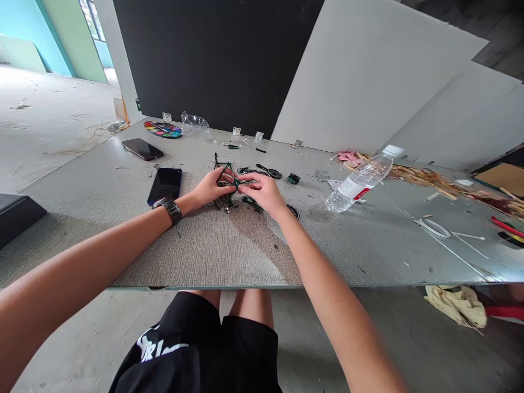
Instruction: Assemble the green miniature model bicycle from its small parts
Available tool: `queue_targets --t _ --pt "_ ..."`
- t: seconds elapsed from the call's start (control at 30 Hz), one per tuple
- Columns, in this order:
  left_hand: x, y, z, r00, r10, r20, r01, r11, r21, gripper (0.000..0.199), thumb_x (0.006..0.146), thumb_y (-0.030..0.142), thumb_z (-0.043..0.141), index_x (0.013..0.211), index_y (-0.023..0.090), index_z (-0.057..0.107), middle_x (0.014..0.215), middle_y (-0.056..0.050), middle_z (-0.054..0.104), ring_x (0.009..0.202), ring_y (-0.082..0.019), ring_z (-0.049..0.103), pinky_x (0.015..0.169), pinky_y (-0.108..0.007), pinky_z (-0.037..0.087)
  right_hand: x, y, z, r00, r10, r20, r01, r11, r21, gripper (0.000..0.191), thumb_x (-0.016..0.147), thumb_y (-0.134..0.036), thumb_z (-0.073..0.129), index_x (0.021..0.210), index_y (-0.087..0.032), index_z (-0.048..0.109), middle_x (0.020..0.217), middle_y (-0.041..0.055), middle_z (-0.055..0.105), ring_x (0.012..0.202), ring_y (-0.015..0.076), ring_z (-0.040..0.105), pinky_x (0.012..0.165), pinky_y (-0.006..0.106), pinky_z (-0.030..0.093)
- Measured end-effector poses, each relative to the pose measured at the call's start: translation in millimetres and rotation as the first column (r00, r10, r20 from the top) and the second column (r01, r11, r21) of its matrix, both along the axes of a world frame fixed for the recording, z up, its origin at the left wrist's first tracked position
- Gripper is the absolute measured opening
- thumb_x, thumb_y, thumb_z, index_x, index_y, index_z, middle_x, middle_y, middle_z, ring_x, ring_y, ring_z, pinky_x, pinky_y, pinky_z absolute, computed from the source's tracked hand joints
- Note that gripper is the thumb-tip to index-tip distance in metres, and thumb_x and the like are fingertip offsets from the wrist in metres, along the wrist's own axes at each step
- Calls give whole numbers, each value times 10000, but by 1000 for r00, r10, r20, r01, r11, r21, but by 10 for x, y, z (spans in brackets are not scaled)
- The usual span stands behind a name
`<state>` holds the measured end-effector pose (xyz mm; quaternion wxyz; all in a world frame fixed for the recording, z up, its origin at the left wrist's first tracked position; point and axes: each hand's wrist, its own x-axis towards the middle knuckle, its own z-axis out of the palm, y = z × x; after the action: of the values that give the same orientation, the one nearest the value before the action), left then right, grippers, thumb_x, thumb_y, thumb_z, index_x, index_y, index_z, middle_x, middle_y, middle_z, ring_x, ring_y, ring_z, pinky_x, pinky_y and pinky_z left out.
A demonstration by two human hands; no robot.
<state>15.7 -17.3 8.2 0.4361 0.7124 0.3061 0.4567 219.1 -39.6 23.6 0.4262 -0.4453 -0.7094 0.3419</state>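
Observation:
Both my hands are closed on a small dark-green model bicycle frame (227, 170) above the middle of the table. My left hand (209, 188) grips its left side, and my right hand (264, 192) pinches near its centre. The fingertips nearly meet and hide part of the frame. Thin black and green parts (252, 204) lie just under the hands. Behind my right hand is a small black wheel (274, 173) with other black parts, and another wheel (293, 212) shows partly beside my right wrist. A small green-and-black piece (293, 178) sits further right.
Two phones (164, 185) (142, 149) lie to the left, with a paint palette (162, 129) and clear plastic packaging (195, 124) behind. A tilted-looking water bottle (360, 183) stands at right, near straw-like strips (426, 177) and a white cable tie coil (434, 228). The table's front edge (245, 287) is close to my legs.

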Motion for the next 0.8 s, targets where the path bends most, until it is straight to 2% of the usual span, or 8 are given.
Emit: queue_targets --t 0.13,0.27,0.47,0.8 --pt "-11 25 -14 1000 -10 -25 10 999 33 310 777 292 762 1011 155 612 987 -80 713 942 -184 673 854 -343 526 -1 -5 27 999 4 38 -6 998 67 241 826 -347 759 1021 -205 758 964 58 792 863 202 748 793 342 559" --pt "-31 48 -29 998 -31 -49 33 998 46 433 692 240 818 1052 160 592 1029 -81 708 1001 -204 669 897 -365 528 0 -16 52 995 -47 88 38 994 107 183 837 -331 756 963 -199 762 990 67 795 854 202 741 762 329 544" --pt "-24 43 -36 1000 -14 -6 14 1000 17 459 689 236 815 1085 163 597 1045 -88 705 1021 -215 669 857 -349 543 15 -45 62 993 -67 98 65 998 26 234 829 -311 766 1026 -187 741 811 53 782 813 214 742 769 347 539" --pt "-5 5 -31 999 43 1 -43 995 94 360 739 242 783 1022 166 575 1102 -97 676 998 -191 661 790 -305 548 0 -52 69 996 -78 49 79 997 -16 289 827 -328 769 1075 -184 732 806 58 799 813 223 754 766 350 543"
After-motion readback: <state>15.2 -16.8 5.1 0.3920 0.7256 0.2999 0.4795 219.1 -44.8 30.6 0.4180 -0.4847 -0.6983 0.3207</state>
